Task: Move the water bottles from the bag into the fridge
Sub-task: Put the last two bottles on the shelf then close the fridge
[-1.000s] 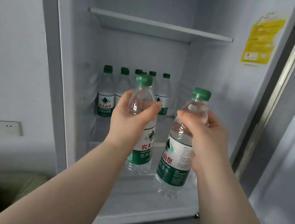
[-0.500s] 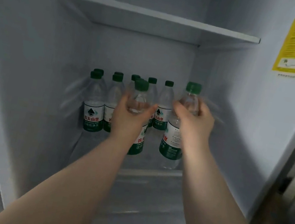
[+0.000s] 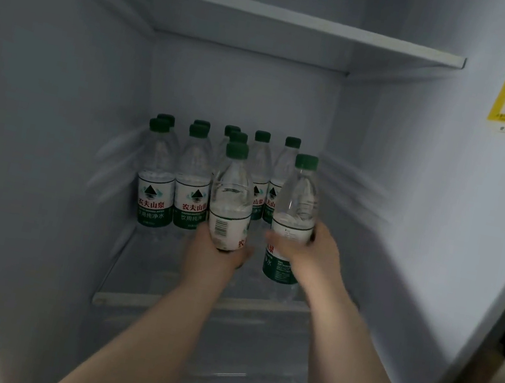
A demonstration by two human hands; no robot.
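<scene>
1. The stored bottles [image 3: 157, 188] stand at the back of the shelf [image 3: 157, 301] in the fridge [image 3: 411, 202].
2. The left hand [image 3: 216, 254] has its grip closed round the left bottle [image 3: 231, 201], and the right hand [image 3: 306, 251] round the right bottle [image 3: 298, 199]; both are upright over the shelf front, unreleased.
3. The bag is unseen, so the remainder is unknown.

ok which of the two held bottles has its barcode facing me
The left-hand bottle: a black barcode shows on its label. The right-hand bottle shows none, only green label and small print.

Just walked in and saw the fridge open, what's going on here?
A person is stocking the fridge with water. The left hand grips the left bottle and the right hand grips the right bottle, both upright at the shelf, in front of the standing bottles at the back.
</scene>
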